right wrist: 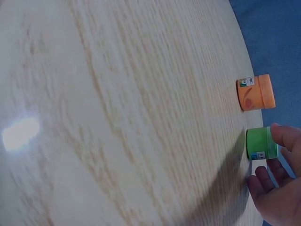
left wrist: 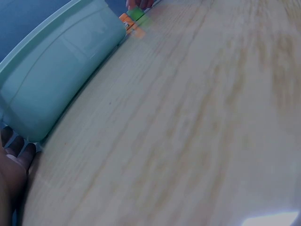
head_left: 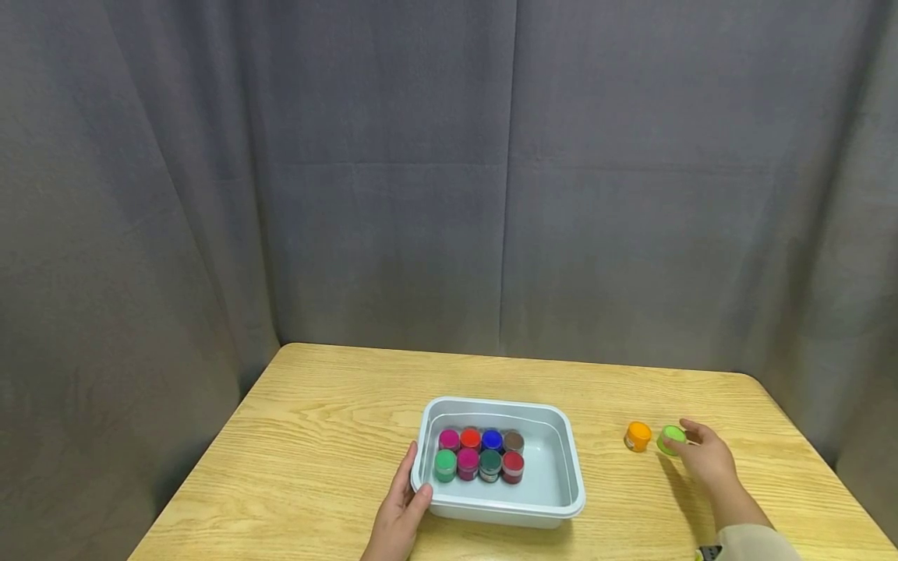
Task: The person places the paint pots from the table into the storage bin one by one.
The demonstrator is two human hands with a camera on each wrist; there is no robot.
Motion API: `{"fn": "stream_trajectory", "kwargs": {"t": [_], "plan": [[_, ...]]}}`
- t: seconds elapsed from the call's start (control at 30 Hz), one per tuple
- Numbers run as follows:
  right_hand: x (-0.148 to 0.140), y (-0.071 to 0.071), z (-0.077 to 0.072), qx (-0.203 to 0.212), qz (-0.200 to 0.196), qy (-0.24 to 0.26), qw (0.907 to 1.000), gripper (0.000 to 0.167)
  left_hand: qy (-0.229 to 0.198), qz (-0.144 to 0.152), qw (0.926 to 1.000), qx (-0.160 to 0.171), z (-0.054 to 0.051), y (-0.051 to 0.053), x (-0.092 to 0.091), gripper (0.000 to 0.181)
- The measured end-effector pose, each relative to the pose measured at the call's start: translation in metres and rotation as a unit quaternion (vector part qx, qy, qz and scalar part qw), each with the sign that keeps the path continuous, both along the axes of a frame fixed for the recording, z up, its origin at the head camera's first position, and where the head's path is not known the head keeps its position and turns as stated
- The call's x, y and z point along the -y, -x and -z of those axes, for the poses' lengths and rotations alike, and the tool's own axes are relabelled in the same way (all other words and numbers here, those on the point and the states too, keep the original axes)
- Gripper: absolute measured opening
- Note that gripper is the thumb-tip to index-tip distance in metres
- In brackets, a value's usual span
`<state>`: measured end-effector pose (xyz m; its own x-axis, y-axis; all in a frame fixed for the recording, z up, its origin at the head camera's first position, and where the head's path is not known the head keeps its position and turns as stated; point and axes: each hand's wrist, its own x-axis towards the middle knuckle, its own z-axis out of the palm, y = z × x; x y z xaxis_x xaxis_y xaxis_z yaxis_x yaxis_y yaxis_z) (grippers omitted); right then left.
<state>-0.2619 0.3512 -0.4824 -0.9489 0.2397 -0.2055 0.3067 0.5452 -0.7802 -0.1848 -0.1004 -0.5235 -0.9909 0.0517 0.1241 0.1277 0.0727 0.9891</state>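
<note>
A pale grey-blue plastic tub (head_left: 561, 510) sits on the table, with several small paint jars (head_left: 468, 463) standing in two rows in its left part. My left hand (head_left: 397, 508) grips the tub's left side, thumb over the rim and fingers along the outer wall. Off to the right, my right hand (head_left: 710, 460) has its thumb and fingers on either side of a light green paint jar (right wrist: 261, 143), pinching it near the lid. An orange paint jar (head_left: 638, 437) stands just left of the green one, untouched.
The wooden table (head_left: 316, 436) has rounded far corners. Grey curtains (head_left: 393, 234) hang behind it and on both sides. In the tub, bare floor (head_left: 550, 467) shows to the right of the jars.
</note>
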Motion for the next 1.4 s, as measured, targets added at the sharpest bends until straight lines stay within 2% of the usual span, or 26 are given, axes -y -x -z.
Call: {"fn": "stream_trajectory", "kwargs": {"t": [0.57,0.8,0.97,1.13,1.4], "plan": [[0.001,-0.002,0.004,0.010,-0.007,-0.031,0.9994,0.075,-0.001,0.002,1.0000,0.001,0.001,0.000,0.000,0.064],[0.000,-0.004,0.003,-0.003,-0.017,-0.017,0.9997,0.076,0.001,0.001,1.0000,-0.003,0.002,0.000,0.000,0.064],[0.004,-0.005,-0.006,-0.022,-0.017,-0.007,0.9996,0.077,-0.004,0.005,1.0000,-0.005,0.001,0.001,0.000,0.064],[0.011,-0.006,-0.018,-0.047,0.000,-0.011,0.9988,0.078,-0.009,0.006,0.9999,-0.004,0.001,0.000,0.000,0.064],[0.031,-0.007,-0.038,-0.064,-0.002,0.031,0.9975,0.079,-0.012,0.008,0.9999,0.003,0.000,0.000,-0.001,0.064]]}}
